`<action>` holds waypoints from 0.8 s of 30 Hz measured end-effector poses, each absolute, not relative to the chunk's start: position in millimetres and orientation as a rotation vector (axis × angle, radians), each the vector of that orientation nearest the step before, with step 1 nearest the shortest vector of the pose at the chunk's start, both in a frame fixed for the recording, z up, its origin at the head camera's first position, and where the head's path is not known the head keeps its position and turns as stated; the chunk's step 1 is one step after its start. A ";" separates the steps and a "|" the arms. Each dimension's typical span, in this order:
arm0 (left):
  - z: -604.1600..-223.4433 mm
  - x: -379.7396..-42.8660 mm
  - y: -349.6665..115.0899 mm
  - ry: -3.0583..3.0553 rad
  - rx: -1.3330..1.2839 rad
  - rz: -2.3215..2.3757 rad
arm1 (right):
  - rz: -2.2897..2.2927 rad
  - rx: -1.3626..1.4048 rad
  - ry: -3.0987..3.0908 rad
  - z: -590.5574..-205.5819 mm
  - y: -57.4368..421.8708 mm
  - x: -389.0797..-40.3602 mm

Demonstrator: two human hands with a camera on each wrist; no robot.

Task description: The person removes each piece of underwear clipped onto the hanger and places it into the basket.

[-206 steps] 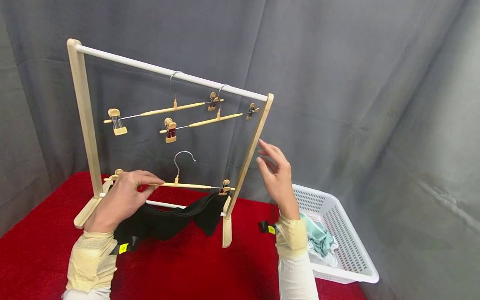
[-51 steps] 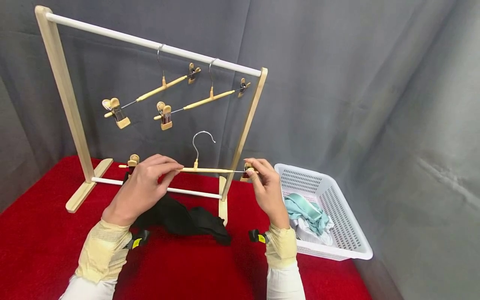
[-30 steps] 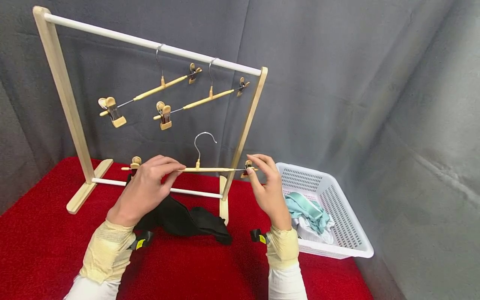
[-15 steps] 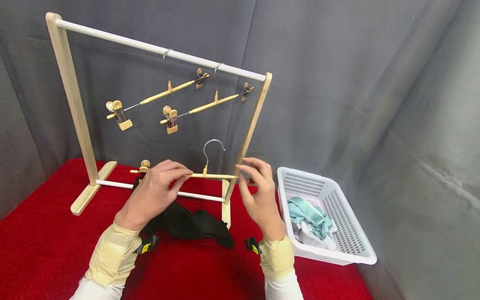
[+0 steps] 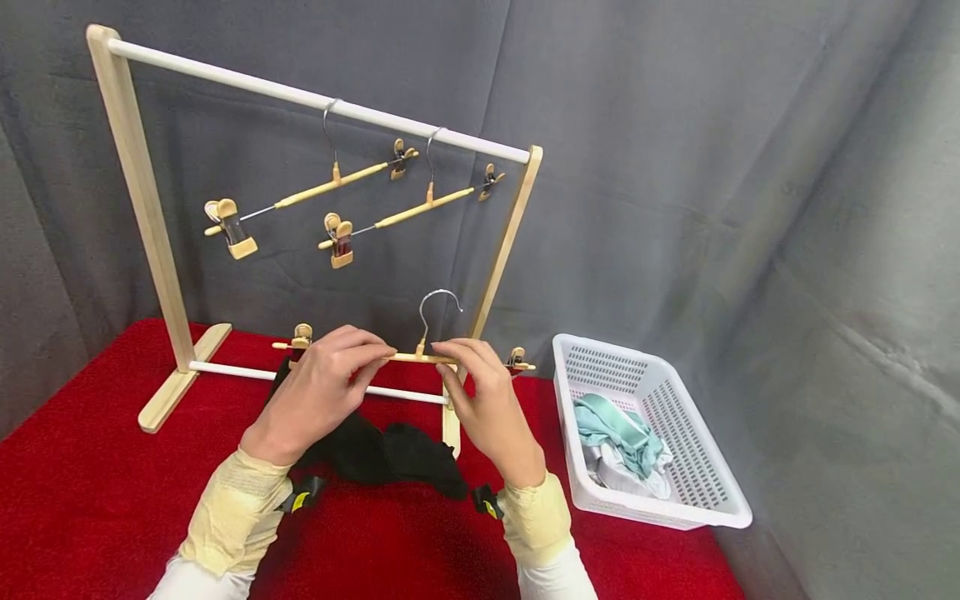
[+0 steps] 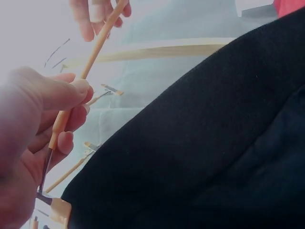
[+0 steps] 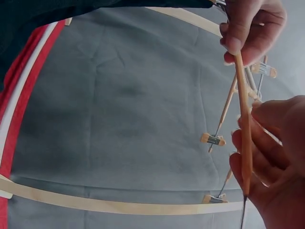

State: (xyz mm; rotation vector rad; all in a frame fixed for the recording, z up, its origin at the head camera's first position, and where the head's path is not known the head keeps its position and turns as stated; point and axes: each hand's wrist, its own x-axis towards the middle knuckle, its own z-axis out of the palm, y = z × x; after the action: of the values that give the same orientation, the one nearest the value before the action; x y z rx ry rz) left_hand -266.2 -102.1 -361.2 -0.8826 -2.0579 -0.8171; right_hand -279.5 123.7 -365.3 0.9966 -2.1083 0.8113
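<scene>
A clip hanger point(image 5: 405, 357) is held level in front of the rack, its metal hook pointing up. My left hand point(image 5: 318, 392) pinches its wooden bar left of the hook; my right hand point(image 5: 487, 400) pinches it just right of the hook. In the right wrist view thumb and fingers lie on both sides of the hanger's bar point(image 7: 245, 148). A black garment point(image 5: 375, 454) hangs from the left clip point(image 5: 302, 335), partly behind my left hand, its other end low over the red cloth. The right clip point(image 5: 517, 360) shows no fabric in it.
Two more clip hangers point(image 5: 330, 189) point(image 5: 423, 208) hang on the white rail point(image 5: 247, 83) of a wooden rack point(image 5: 142, 208). A white basket point(image 5: 697, 425) at right holds teal and white fabric point(image 5: 618, 433). Red cloth point(image 5: 90, 467) covers the table; grey curtain stands behind.
The garment's right end has come off the right clip and dropped since the earliest frame. Lately my right hand has moved left from that clip onto the bar; the hanger has shifted slightly right.
</scene>
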 end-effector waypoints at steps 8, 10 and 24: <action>-364.8 -266.3 -91.9 -2.046 -0.929 -0.763 | 0.837 0.984 -2.128 -373.6 122.7 -283.5; -364.4 -266.5 -91.3 -2.051 -0.929 -0.757 | 0.834 0.986 -2.119 -374.6 121.8 -285.6; -362.8 -259.8 -87.1 -2.079 -0.937 -0.786 | 0.861 0.951 -2.132 -379.5 129.7 -291.4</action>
State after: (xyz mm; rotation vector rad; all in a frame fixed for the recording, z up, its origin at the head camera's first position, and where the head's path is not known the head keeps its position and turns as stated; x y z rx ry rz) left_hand -259.8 -87.1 -362.8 -0.9371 -2.0791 -0.7860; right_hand -291.4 129.7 -379.5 0.9510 -2.1316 0.8610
